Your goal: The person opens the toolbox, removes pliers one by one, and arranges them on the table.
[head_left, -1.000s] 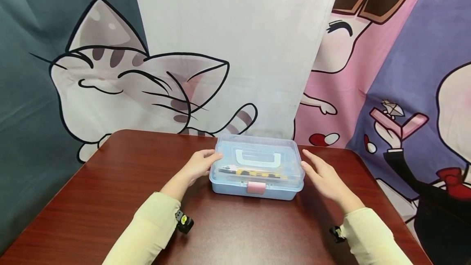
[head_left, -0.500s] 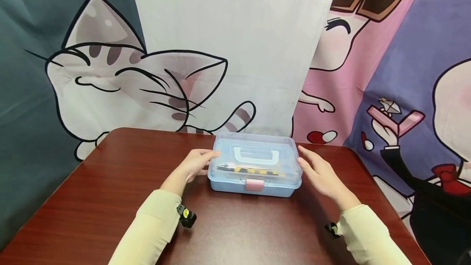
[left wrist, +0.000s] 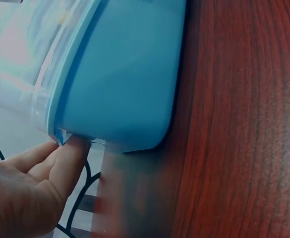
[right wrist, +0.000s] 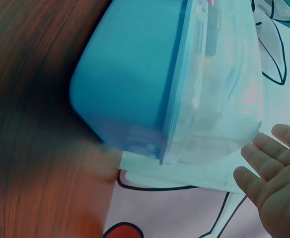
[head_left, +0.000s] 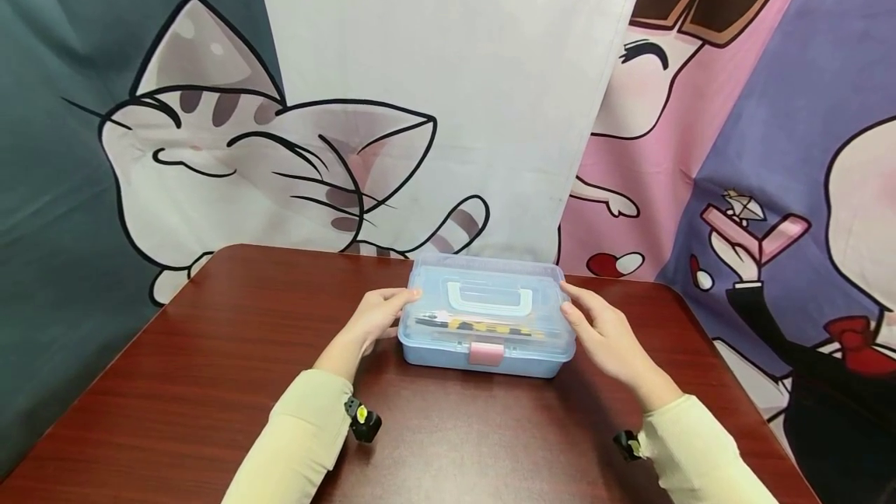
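A light-blue plastic storage box [head_left: 427, 355] with a clear lid [head_left: 434, 274] stands near the table's far edge. Its lid is down, with a white carry handle [head_left: 490, 309] on top and a pink latch [head_left: 486, 354] in front. Through the lid a yellow-and-black pencil or pen [head_left: 490, 327] shows beside other slim items. At the box's left end my left hand [head_left: 374, 317] holds on, thumb on the lid and fingers [left wrist: 71, 161] bent under the rim. My right hand [head_left: 609, 337] has its straight fingers at the lid's right end; contact is hard to judge in the right wrist view.
The box rests on a reddish-brown wooden table [head_left: 231, 333] with rounded far corners. Close behind the table hangs a cloth backdrop [head_left: 448, 61] printed with a cartoon cat and figures. A small black camera [head_left: 363, 420] sits on my left wrist, another [head_left: 628, 446] on my right.
My right hand has moved left, from just beside the box to the lid's right end. My left hand stays at the left end. The box shows hardly any shift.
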{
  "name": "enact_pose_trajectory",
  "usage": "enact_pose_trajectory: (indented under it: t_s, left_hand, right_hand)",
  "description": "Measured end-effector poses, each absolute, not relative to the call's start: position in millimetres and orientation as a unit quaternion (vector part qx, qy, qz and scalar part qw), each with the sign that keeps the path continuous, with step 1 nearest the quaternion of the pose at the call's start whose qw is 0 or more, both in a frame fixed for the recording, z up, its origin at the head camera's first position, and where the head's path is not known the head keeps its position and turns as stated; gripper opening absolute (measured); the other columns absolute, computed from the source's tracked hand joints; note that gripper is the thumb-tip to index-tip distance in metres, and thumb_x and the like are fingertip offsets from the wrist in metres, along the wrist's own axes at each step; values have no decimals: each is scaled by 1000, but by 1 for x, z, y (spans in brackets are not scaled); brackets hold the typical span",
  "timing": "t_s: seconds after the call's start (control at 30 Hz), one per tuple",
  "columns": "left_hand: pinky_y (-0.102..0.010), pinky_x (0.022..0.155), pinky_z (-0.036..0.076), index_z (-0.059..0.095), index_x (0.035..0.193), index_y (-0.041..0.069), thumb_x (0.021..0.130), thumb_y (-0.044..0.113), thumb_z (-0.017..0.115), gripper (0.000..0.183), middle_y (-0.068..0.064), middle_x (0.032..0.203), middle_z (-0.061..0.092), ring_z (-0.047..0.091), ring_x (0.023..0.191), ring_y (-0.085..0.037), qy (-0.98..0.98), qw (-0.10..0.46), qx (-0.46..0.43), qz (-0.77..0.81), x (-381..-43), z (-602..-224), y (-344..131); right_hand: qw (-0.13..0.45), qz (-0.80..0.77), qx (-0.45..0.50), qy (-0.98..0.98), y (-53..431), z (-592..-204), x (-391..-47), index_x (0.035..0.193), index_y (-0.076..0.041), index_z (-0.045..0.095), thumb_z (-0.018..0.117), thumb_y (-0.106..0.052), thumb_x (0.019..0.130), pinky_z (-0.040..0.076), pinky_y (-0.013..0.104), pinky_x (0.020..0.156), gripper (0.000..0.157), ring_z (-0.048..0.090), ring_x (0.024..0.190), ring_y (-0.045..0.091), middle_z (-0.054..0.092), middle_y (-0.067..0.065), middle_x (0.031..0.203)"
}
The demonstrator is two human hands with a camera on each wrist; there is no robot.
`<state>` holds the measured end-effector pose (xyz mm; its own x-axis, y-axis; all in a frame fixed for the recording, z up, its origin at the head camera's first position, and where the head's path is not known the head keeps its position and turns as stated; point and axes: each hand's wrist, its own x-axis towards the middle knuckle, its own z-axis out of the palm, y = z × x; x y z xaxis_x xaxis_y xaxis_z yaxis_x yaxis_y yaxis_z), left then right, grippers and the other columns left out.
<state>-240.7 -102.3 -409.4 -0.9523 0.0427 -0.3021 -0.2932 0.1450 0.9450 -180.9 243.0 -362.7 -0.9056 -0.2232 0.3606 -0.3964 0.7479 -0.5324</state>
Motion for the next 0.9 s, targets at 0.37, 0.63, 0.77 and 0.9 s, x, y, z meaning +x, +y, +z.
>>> enact_pose_trajectory:
  t_s: [0.37, 0.63, 0.77, 0.9]
  left_hand:
    - [-40, 87, 55, 54, 132, 6, 83, 44, 67, 63, -14, 129, 57, 57, 115, -27, 740, 112, -80, 658, -237, -410, -100]
    - [-37, 85, 57, 55, 132, 7, 84, 42, 66, 60, -14, 126, 59, 59, 106, -19, 741, 108, -82, 658, -240, -410, -96]
    - [-38, 88, 55, 55, 132, 8, 84, 45, 66, 62, -13, 128, 58, 59, 109, -21, 743, 111, -84, 654, -240, -410, -97]
    - [-40, 91, 54, 53, 133, 8, 83, 48, 65, 65, -12, 132, 55, 57, 113, -24, 749, 114, -85, 647, -237, -412, -98]
  right_hand:
    - [146, 339, 172, -913, 229, -359, -174, 132, -10, 55, 48, -28, 99, 37, 3, 91, 39, 54, 119, 20, 58, 6, 133]
    - [171, 409, 182, -878, 220, -356, -172, 123, -6, 62, 51, -20, 98, 39, 1, 87, 31, 56, 106, -7, 68, 10, 116]
    - [137, 494, 191, -837, 215, -355, -171, 120, 3, 61, 47, -16, 100, 46, 7, 88, 31, 61, 99, -6, 70, 18, 107]
    - [80, 570, 207, -791, 210, -354, -166, 116, 14, 58, 42, -14, 101, 54, 18, 84, 35, 69, 92, 10, 71, 15, 102]
